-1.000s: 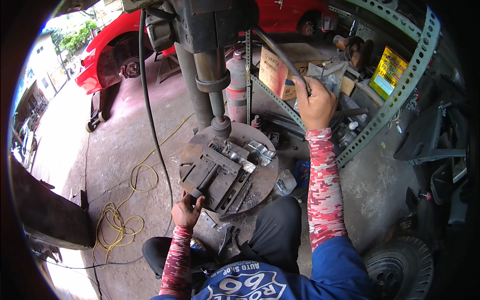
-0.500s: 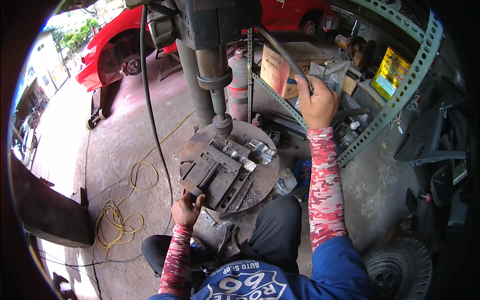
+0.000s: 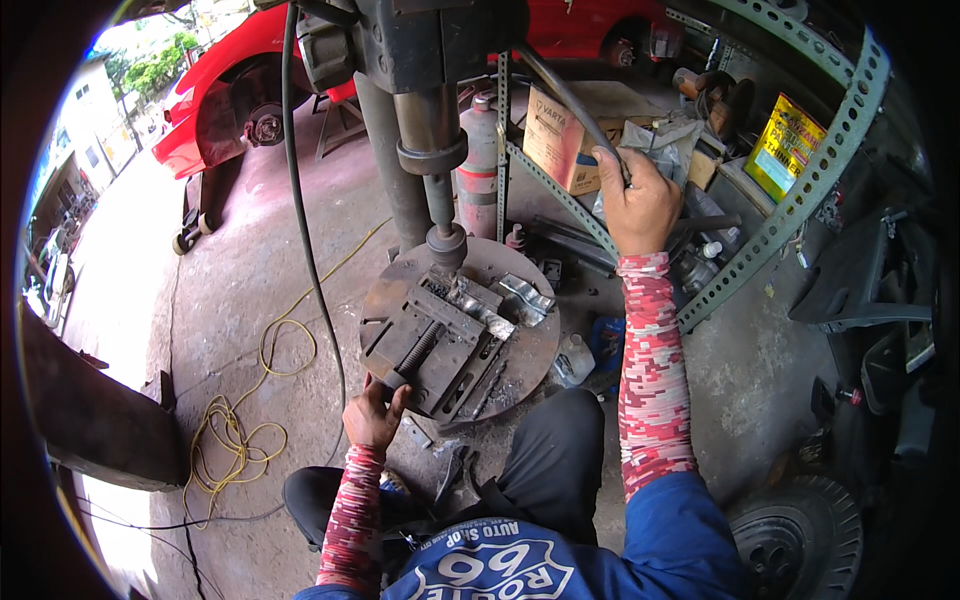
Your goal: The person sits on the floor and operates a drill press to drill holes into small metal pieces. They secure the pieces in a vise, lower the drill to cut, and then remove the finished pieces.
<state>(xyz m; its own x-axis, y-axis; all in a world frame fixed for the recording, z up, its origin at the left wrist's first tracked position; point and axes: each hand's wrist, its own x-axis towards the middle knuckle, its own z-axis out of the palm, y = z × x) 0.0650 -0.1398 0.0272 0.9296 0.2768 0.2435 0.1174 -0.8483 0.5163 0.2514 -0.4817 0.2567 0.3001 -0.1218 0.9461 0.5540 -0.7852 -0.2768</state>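
My right hand (image 3: pixel 643 205) is closed around the end of the feed lever (image 3: pixel 575 100) of a drill press (image 3: pixel 430 50). Below the press head, the chuck (image 3: pixel 446 247) hangs over a worn metal drill press vise (image 3: pixel 428 345) on the round table (image 3: pixel 535 345). A silvery metal piece (image 3: pixel 488 316) sits at the vise's jaws, with metal shavings around it. My left hand (image 3: pixel 373 416) grips the vise's near left end, by its screw; its fingertips are partly hidden. The drill tip is too small to make out clearly.
A bent shiny bracket (image 3: pixel 527 299) lies on the table's right side. Beyond stand a red-and-grey cylinder (image 3: pixel 478 150), a cardboard box (image 3: pixel 555 140) and a perforated metal rack (image 3: pixel 760 230). Yellow cord (image 3: pixel 235 445) lies on the floor at left. A black cable (image 3: pixel 303 200) hangs left of the press.
The view has shifted very slightly. Both hands keep their holds on the lever and the vise, and the vise stays where it was on the table.
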